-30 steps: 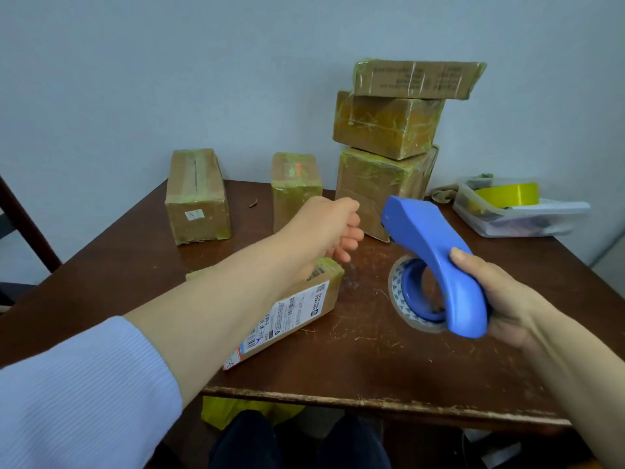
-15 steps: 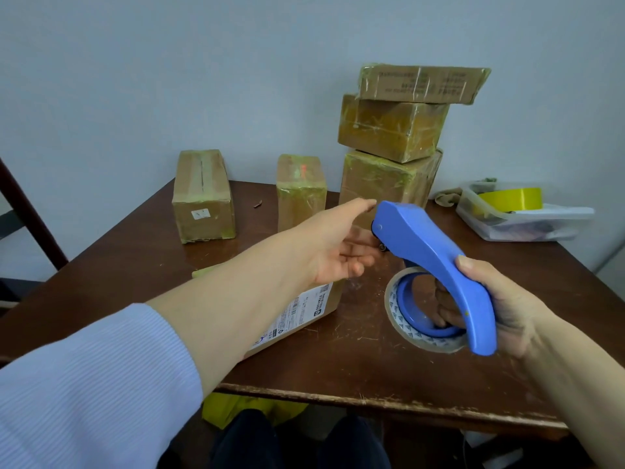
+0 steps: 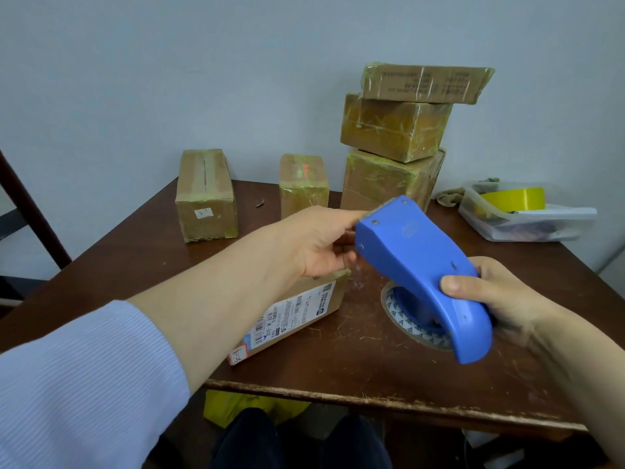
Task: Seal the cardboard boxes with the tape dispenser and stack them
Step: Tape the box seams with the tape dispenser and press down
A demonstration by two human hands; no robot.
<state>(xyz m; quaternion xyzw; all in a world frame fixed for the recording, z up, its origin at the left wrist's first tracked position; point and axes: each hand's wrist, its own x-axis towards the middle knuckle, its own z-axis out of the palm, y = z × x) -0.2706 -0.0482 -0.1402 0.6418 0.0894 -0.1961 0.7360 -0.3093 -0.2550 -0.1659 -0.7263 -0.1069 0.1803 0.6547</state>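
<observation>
right hand (image 3: 507, 299) grips tape dispenser (image 3: 416, 252), left hand (image 3: 314, 242) at tip — barcode-labelled box (image 3: 304, 306)

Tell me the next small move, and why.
Likely draw the tape end off the tape dispenser with the left hand, toward the labelled box: the right hand grips the dispenser, the left is at its toothed nose, and the box lies beneath.

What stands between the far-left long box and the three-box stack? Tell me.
Head view: a small taped box with an orange mark, and a scrap left of it.
</observation>
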